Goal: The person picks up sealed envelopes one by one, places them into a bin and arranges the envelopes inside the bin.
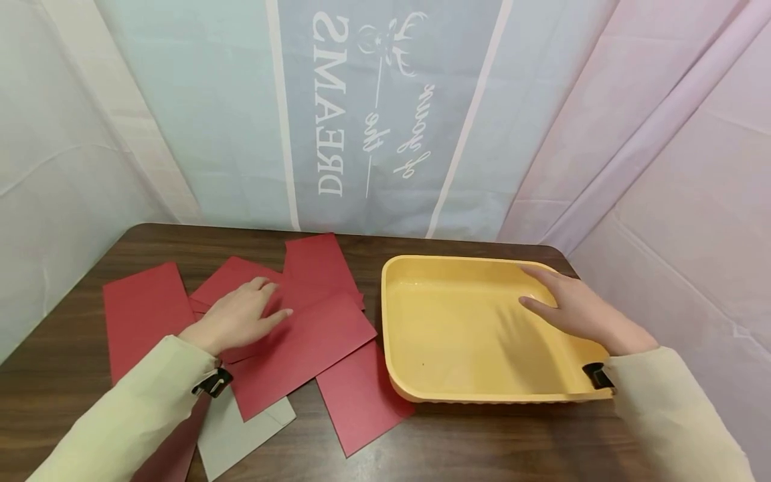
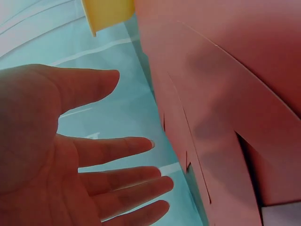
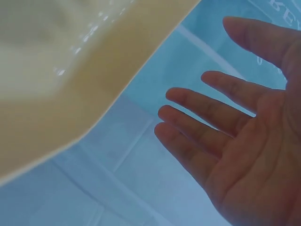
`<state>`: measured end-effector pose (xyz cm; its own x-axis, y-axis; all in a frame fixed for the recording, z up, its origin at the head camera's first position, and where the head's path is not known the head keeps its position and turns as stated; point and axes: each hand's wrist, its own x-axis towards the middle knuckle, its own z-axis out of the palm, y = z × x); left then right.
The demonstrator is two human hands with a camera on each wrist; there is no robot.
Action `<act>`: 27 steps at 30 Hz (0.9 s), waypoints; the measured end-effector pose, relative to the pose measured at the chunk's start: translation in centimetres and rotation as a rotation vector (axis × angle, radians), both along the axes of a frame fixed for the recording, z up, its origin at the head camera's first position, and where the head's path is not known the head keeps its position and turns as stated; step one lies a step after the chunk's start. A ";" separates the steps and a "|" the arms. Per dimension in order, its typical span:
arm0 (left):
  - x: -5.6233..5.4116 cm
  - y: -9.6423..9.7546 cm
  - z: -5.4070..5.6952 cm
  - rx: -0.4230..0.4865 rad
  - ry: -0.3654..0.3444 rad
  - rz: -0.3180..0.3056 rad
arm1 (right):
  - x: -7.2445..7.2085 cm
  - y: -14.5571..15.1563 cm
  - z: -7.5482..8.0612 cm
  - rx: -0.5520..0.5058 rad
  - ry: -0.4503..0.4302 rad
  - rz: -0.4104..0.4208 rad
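Left grip (image 1: 237,318) empty, fingers loose, over the red envelopes (image 1: 319,348) left of the tray (image 1: 446,341); right grip (image 1: 578,308) likewise empty over tray's right side. Envelopes overlap — best pinch one by a free edge.

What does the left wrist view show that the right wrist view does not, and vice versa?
Only the left wrist view: the left hand, the flat red pieces and a corner of the grey piece.
Only the right wrist view: the right hand.
Both: the yellow tray, just a part of it in each, and the pale blue cloth backdrop.
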<state>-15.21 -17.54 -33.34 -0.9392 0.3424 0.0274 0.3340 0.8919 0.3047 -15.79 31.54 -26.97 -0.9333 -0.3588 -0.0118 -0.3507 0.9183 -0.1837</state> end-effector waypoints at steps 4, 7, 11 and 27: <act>0.4 -0.2 -0.1 -0.001 -0.005 -0.003 | 0.5 1.6 -0.1 0.015 0.026 -0.001; 0.9 -0.4 -0.2 -0.006 -0.006 -0.003 | 0.8 2.6 -0.1 0.024 0.040 -0.007; 1.4 -0.6 -0.5 -0.009 -0.019 0.002 | 1.3 3.8 0.0 0.025 0.045 -0.034; 3.2 -0.9 -1.1 0.034 -0.029 -0.037 | 2.3 7.2 -0.2 0.008 -0.018 -0.113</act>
<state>-12.01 -18.48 -34.48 -0.9264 0.3763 0.0122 0.3572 0.8680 0.3451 -13.51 38.74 -27.17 -0.9675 -0.2507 -0.0315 -0.2411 0.9534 -0.1814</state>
